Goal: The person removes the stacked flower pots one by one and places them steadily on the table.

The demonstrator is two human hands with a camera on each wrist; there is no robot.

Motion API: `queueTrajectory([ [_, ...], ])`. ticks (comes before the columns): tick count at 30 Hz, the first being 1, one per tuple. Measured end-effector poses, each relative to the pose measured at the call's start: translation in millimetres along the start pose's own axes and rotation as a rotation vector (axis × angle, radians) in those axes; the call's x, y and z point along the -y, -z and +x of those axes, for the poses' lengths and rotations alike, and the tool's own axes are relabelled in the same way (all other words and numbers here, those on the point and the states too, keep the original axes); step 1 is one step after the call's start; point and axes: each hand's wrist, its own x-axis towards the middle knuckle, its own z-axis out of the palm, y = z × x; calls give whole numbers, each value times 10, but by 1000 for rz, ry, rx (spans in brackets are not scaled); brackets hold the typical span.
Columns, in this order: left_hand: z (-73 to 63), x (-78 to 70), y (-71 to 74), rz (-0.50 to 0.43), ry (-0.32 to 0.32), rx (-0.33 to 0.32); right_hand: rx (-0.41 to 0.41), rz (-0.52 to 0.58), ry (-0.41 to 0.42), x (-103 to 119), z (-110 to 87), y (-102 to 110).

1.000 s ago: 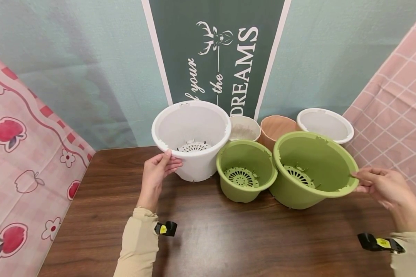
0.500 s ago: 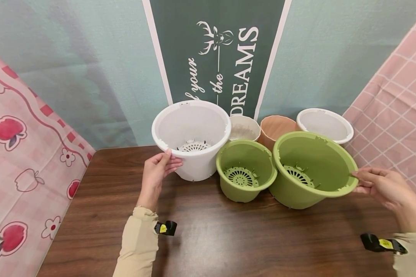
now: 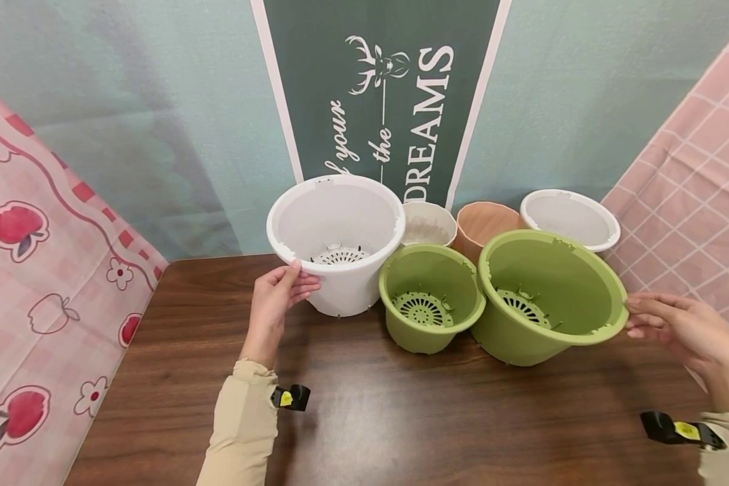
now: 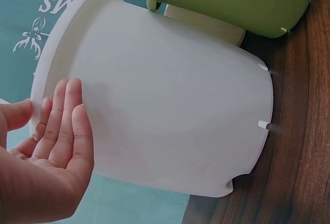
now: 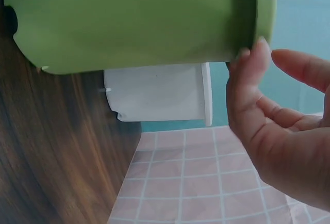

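Note:
In the head view, a large white flowerpot [image 3: 349, 290] stands upright at the left of a row of pots. My left hand [image 3: 276, 297] pinches its near-left rim, thumb on the lip and fingers under it; the left wrist view shows those fingers [image 4: 64, 123] against the pot's outer wall. A large green flowerpot [image 3: 522, 337] stands at the right. Beside its right rim is my right hand [image 3: 683, 327]. In the right wrist view, its thumb is off the rim while a fingertip [image 5: 262, 48] is at the lip. Between the large pots sits a smaller green flowerpot [image 3: 422, 337].
Behind the front row stand a cream pot [image 3: 428, 226], a terracotta-coloured pot [image 3: 486, 223] and another white pot [image 3: 571, 219]. A blue-green cloth backdrop [image 3: 206, 135] hangs behind the wooden table [image 3: 401, 418]. Pink patterned cloths border the left and right sides.
My right hand has loosened from the large green pot's rim and shifted slightly right. My left hand keeps its pinch on the white pot. The pots have not moved.

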Motion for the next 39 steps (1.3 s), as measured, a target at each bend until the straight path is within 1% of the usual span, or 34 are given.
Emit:
queueTrajectory([
  [4, -2, -3, -6, 5, 10, -8, -63, -51, 15, 24, -14, -29],
  [11, -16, -1, -15, 32, 16, -23, -162, -31, 56, 81, 1, -179],
  [14, -22, 4, -19, 40, 18, -29, -158, -29, 73, 94, 19, -254],
  [18, -33, 0, -30, 51, 25, -30, -104, -31, 81, 102, 44, -345],
  [22, -52, -5, -25, 53, 25, -31, -50, -93, 87, 112, 71, -453],
  [24, -65, -4, -14, 57, 24, -30, -26, -118, 106, 110, 83, -523],
  [27, -87, 11, 10, 69, 18, -37, -41, -202, 152, 90, 106, -683],
  [31, -118, 44, 42, 117, 21, -62, -51, -304, 239, 44, 158, -920],
  [33, -134, 63, 54, 142, 21, -71, -29, -311, 277, 14, 185, -1023],
  [35, -147, 87, 59, 173, 9, -78, -37, -334, 299, -27, 202, -1116],
  [37, -167, 112, 59, 224, -21, -75, -67, -379, 305, -74, 212, -1199],
  [39, -190, 140, 60, 307, -54, -69, -109, -437, 303, -128, 217, -1273],
])
